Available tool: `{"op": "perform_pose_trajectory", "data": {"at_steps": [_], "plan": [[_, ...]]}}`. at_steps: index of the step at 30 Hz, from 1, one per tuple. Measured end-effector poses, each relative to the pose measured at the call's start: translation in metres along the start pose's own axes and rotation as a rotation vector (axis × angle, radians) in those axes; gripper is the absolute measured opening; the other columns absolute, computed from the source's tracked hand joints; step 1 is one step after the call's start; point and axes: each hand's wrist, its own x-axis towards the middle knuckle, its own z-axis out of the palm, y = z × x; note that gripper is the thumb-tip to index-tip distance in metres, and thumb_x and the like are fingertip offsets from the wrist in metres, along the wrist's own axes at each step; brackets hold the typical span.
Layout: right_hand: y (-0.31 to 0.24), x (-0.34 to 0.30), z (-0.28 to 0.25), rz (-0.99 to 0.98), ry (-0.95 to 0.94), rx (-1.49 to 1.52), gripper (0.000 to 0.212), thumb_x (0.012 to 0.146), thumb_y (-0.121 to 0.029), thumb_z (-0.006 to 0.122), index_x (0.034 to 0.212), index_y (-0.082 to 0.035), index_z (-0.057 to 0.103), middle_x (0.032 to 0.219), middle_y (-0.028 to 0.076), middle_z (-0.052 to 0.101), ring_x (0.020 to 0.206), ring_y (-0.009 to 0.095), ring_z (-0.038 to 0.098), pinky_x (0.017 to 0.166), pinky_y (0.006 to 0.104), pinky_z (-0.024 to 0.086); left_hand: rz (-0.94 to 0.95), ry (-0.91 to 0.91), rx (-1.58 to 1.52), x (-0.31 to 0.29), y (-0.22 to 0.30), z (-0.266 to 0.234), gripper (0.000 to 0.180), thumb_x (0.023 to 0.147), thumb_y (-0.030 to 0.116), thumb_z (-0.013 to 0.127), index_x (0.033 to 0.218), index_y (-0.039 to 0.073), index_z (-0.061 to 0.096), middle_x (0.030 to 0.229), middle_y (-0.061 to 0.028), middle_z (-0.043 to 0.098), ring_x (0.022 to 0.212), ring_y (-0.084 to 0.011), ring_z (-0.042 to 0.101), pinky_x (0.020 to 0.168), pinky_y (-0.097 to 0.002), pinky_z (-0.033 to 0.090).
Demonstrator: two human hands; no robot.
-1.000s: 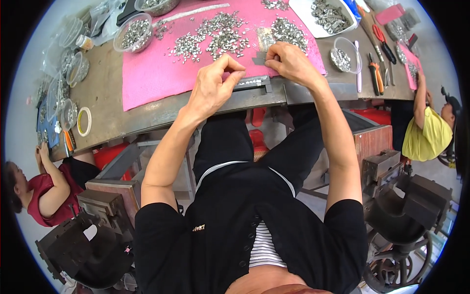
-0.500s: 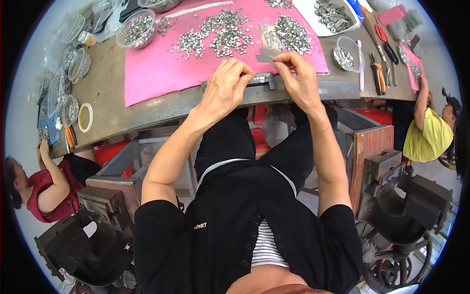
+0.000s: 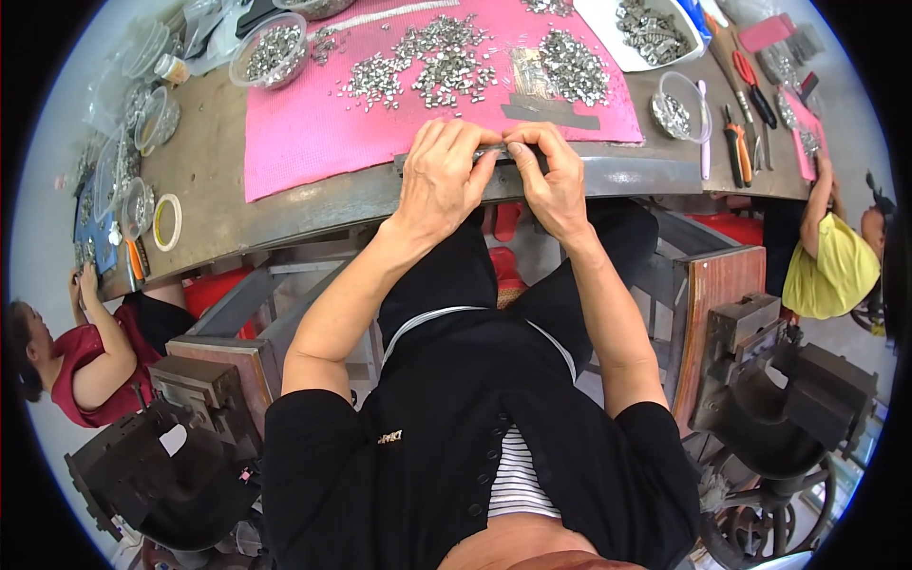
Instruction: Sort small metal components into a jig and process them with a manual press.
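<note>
My left hand (image 3: 442,176) and my right hand (image 3: 553,176) are close together at the table's front edge, fingers pinched. Between their fingertips is a small dark metal piece (image 3: 490,150), mostly covered, so its exact kind cannot be made out. Just beyond my right hand, a flat grey strip (image 3: 556,112) lies on the pink mat (image 3: 304,133). Farther back on the mat are loose piles of small silvery metal pieces (image 3: 445,71), with another pile (image 3: 574,68) to the right. Near that pile lies a bundle of thin pins (image 3: 528,68).
Tubs of metal parts (image 3: 270,53) (image 3: 680,106) flank the mat, and a white tray (image 3: 698,47) stands behind. Orange-handled pliers (image 3: 738,152) and red-handled cutters (image 3: 753,85) lie right. A tape roll (image 3: 167,222) lies left. Co-workers sit at both sides (image 3: 90,366) (image 3: 831,266).
My right hand has moved left and nearer, joining my left hand at the small piece. The grey strip, partly behind my right hand before, now shows on the mat.
</note>
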Motion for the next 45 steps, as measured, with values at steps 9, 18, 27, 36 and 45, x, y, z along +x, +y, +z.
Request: {"op": "perform_pose_trajectory", "data": {"at_steps": [9, 18, 27, 36, 45], "plan": [[0.002, 0.0, 0.003, -0.276, 0.05, -0.233, 0.013, 0.085, 0.002, 0.071, 0.095, -0.004, 0.065, 0.093, 0.009, 0.069, 0.09, 0.029, 0.066, 0.081, 0.0383, 0.047, 0.027, 0.031, -0.003, -0.01, -0.003, 0.003, 0.018, 0.083, 0.004, 0.075, 0.1, 0.005, 0.069, 0.098, -0.0083, 0.069, 0.095, -0.0286, 0.067, 0.104, -0.0528, 0.046], [0.003, -0.002, 0.002, -0.22, 0.063, -0.197, 0.014, 0.084, -0.001, 0.073, 0.096, -0.005, 0.067, 0.096, 0.008, 0.07, 0.091, 0.027, 0.067, 0.085, 0.0381, 0.045, -0.064, 0.014, -0.078, -0.012, -0.004, 0.001, 0.02, 0.087, 0.003, 0.072, 0.106, 0.004, 0.067, 0.103, -0.01, 0.071, 0.099, -0.03, 0.068, 0.107, -0.053, 0.044], [0.001, 0.003, -0.012, -0.482, -0.064, -0.46, 0.024, 0.082, -0.003, 0.074, 0.105, -0.006, 0.07, 0.099, 0.006, 0.068, 0.093, 0.023, 0.065, 0.091, 0.0397, 0.043, -0.2, 0.156, 0.045, -0.017, -0.039, -0.038, 0.015, 0.088, 0.008, 0.07, 0.103, 0.006, 0.07, 0.097, -0.0102, 0.07, 0.092, -0.0295, 0.064, 0.089, -0.0424, 0.046], [0.042, 0.092, -0.016, -0.339, -0.236, -0.367, 0.02, 0.086, -0.003, 0.071, 0.104, -0.01, 0.078, 0.084, 0.011, 0.062, 0.078, 0.028, 0.061, 0.072, 0.0401, 0.048, -0.384, 0.22, 0.201, -0.018, -0.109, -0.08, 0.015, 0.089, 0.012, 0.071, 0.104, 0.011, 0.072, 0.093, -0.0039, 0.071, 0.088, -0.0225, 0.063, 0.086, -0.0401, 0.043], [0.044, 0.099, -0.024, -0.436, -0.309, -0.55, 0.013, 0.083, -0.011, 0.076, 0.095, -0.014, 0.077, 0.084, 0.003, 0.059, 0.088, 0.023, 0.057, 0.079, 0.0384, 0.041, -0.418, 0.16, 0.296, -0.006, -0.127, -0.095, 0.009, 0.089, 0.018, 0.072, 0.097, 0.013, 0.074, 0.086, -0.0035, 0.07, 0.087, -0.024, 0.061, 0.083, -0.0413, 0.039]]}}
